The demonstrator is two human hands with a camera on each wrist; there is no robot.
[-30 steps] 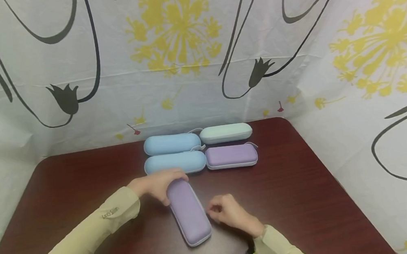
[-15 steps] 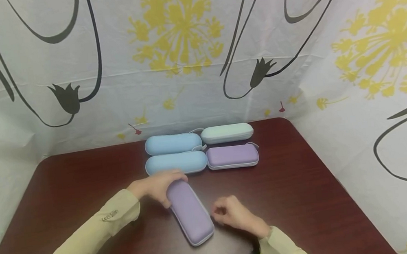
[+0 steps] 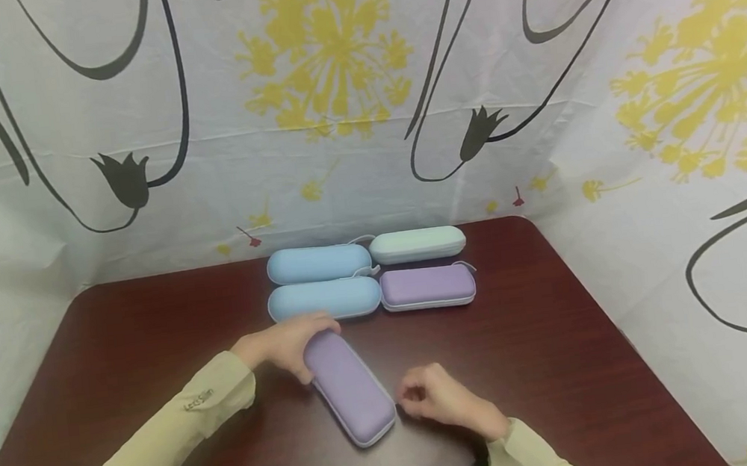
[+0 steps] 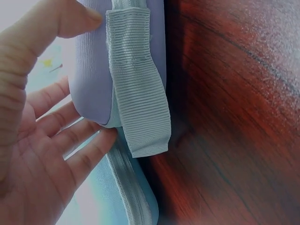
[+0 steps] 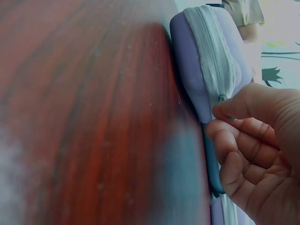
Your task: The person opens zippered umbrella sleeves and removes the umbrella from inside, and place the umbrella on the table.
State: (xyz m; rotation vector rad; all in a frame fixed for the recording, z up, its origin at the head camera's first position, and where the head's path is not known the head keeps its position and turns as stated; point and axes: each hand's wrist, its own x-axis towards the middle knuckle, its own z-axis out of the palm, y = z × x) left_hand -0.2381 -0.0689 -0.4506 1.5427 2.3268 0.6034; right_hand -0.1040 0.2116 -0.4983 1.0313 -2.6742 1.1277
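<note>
A purple zip case [image 3: 351, 389] lies aslant on the table between my hands. My left hand [image 3: 286, 346] grips its far end, the thumb on the near side and the fingers round the end. In the left wrist view a pale ribbed fabric tab [image 4: 138, 84] hangs from the held end of the case. My right hand [image 3: 440, 399] is at the case's right side, close to its near corner. In the right wrist view the thumb and forefinger pinch the zipper pull [image 5: 221, 98] on the pale zip band [image 5: 211, 47]; the other fingers are curled.
Behind the case stand two light blue cases, the nearer blue case [image 3: 324, 300] and the farther blue case [image 3: 319, 264]. To their right are a mint case [image 3: 417, 244] and a second purple case [image 3: 427, 286]. A patterned sheet [image 3: 205, 167] hangs behind the dark wooden table [image 3: 548, 366].
My right hand has moved right and a little toward me along the case's side with the zipper pull. The near end of the case has swung slightly right. My left hand keeps its hold.
</note>
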